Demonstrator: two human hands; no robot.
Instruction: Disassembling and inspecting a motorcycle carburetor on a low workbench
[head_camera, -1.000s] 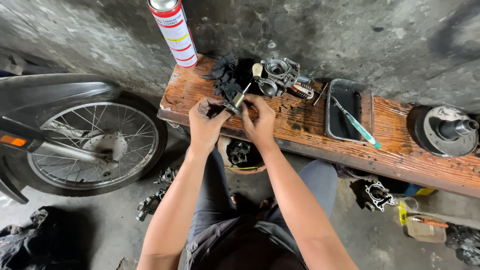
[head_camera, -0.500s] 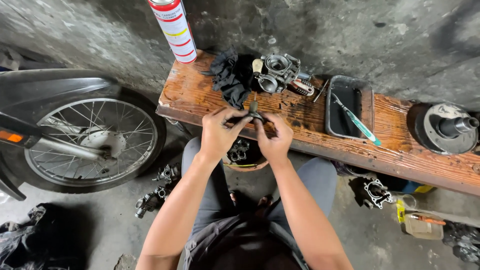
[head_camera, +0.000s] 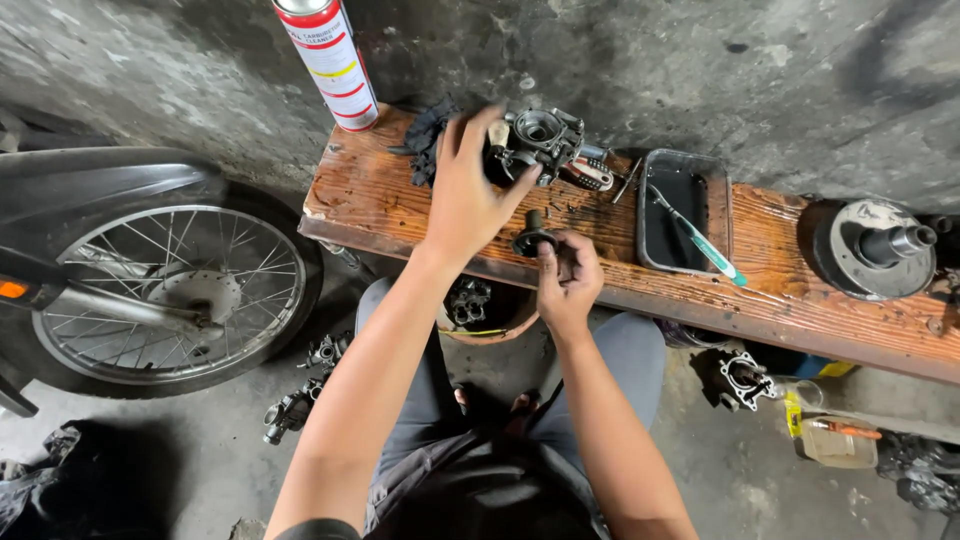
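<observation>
Spanning the frame: surface: a worn, oil-stained wooden plank (head_camera: 400, 195) ran from left centre down to the right edge, against a rough grey wall.
Wheel: a spoked motorcycle wheel (head_camera: 165, 290) stood at the left, well apart from both hands.
Round metal housing: a grey drum-shaped part (head_camera: 870, 250) with a stub shaft sat on the surface far right.
Tray: a dark rectangular tray (head_camera: 685, 215) lay right of the hands, a teal-handled brush (head_camera: 700, 240) slanting across it.
Spray can: a red and white spray can (head_camera: 330, 60) stood upright at the plank's far left end.
Carburettor: the metal carburettor body (head_camera: 545, 140) sat on the surface near the wall, its round bore facing up; its long axis ran roughly left to right along the plank.
Left hand: the left hand (head_camera: 465, 195) reached forward, fingers spread and open, fingertips touching the carburettor's left side, not closed round it.
Black rag: a crumpled black rag (head_camera: 425, 140) lay just left of that hand.
Right hand: the right hand (head_camera: 570, 285) hovered at the plank's near edge, thumb and fingers pinched on a small part.
Small part: a dark round slide piece (head_camera: 533, 238) with a short stem pointing up, held at its right rim, just below the carburettor.
</observation>
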